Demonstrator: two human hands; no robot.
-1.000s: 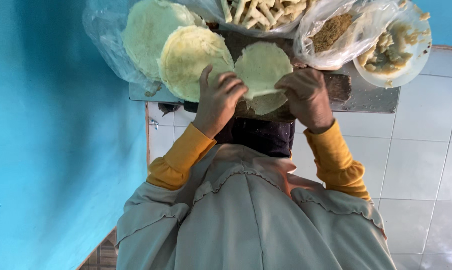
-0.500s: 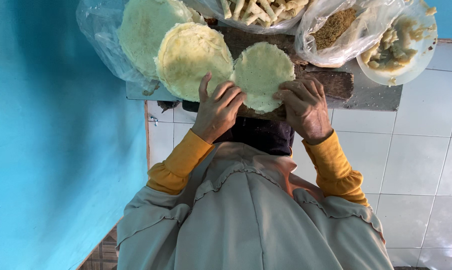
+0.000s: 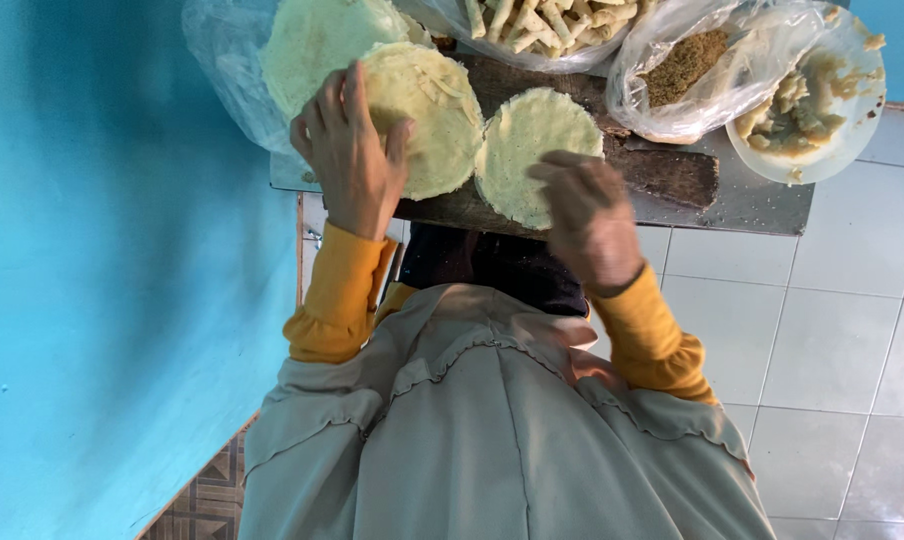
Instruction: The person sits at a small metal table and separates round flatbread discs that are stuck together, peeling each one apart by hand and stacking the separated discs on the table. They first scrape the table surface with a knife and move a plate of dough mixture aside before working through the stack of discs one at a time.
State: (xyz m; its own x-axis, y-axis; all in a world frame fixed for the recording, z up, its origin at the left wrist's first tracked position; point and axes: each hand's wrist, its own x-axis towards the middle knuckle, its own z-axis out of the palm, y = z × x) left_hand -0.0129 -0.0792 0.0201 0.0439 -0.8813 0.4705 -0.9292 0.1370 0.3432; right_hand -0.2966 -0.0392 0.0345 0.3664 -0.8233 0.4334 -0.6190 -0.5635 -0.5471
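Turquoise wall fills the left side of the frame, and pale floor tiles show at the lower right, under a small grey counter in the upper middle. On the counter lies a dark wooden board, and on the board two thin, pale yellow dough rounds sit side by side, with their edges touching.

The left hand lies flat on the left dough round, its fingers spread over the near edge. The right hand hovers at the near edge of the right dough round, fingers half curled and loosely together; I cannot tell if they touch the dough.

Both rounds reach close to the near edge of the board. I think a push toward the body can let one slip off to the floor tiles. Such thin dough also can tear if it is lifted by one edge only. At the upper left, more rounds rest on a clear plastic sheet, so the left round may stick to them. At the upper right, a bag of brown crumbs and a white plate of filling stand near, and a wide move of the arm can knock them.
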